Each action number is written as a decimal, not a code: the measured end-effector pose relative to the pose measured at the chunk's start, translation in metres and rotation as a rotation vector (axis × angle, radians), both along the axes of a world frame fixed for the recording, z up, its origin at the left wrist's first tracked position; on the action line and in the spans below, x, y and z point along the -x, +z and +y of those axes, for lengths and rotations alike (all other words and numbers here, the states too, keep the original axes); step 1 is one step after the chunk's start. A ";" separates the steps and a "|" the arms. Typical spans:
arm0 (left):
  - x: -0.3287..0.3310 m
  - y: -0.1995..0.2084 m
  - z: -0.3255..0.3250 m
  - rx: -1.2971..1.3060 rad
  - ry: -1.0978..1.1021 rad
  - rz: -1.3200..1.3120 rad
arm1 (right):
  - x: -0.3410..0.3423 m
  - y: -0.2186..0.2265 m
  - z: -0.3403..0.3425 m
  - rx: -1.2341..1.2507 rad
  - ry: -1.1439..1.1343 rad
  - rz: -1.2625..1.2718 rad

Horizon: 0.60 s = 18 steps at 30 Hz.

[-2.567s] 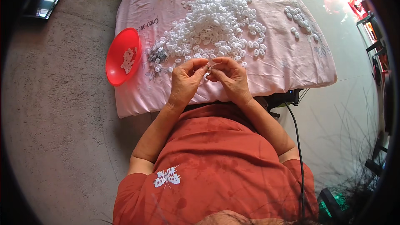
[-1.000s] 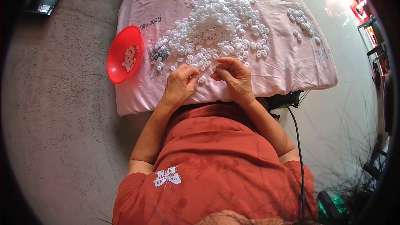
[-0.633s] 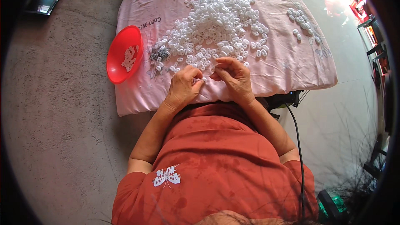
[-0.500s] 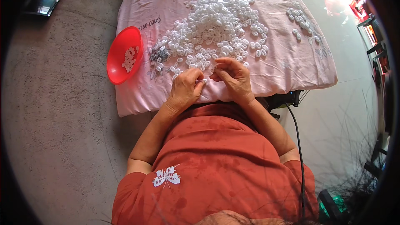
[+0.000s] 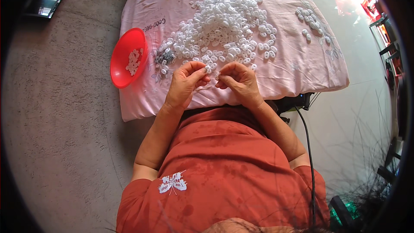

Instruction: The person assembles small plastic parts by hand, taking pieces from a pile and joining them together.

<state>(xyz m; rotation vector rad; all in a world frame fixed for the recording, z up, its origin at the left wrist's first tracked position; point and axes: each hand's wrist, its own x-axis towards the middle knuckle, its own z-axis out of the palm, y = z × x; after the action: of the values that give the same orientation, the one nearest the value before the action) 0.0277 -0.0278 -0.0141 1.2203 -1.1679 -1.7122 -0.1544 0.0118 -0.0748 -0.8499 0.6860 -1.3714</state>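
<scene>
My left hand [image 5: 184, 83] is closed in a pinch over the near edge of a pink cloth. At its fingertips is a small white oval plastic piece with two holes [image 5: 208, 69]. Close by on the right, my right hand [image 5: 241, 83] also has thumb and fingers pinched together; what lies between them is too small to make out. The fingertips of the two hands are a short gap apart. Just beyond them spreads a big heap of the same white oval pieces [image 5: 224, 21], with loose ones along its near edge.
To the left, a tilted red bowl [image 5: 117, 60] holds small white parts. A cluster of small dark grey bits [image 5: 165, 56] lies beside the heap. A separate group of white ovals [image 5: 310, 19] sits on the right of the pink cloth [image 5: 284, 73]. A black cable [image 5: 307, 138] hangs at my right.
My left hand has turned and moved slightly away from me, and the white oval piece now shows at its fingertips. My right hand has shifted little, with its fingers curled more.
</scene>
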 end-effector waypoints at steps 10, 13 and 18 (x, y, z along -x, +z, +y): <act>-0.001 -0.004 0.003 -0.112 -0.029 0.120 | 0.001 0.004 0.001 -0.011 0.027 -0.007; 0.000 -0.003 0.005 -0.138 -0.022 0.121 | 0.001 0.003 0.001 -0.014 0.032 0.003; 0.000 -0.003 0.006 -0.138 -0.030 0.113 | 0.001 0.004 0.000 -0.023 0.034 0.005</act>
<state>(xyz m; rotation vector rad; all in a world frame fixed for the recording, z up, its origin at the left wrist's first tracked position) 0.0276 -0.0222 -0.0169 1.1761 -1.0202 -1.8852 -0.1552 0.0122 -0.0705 -0.8439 0.6867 -1.3289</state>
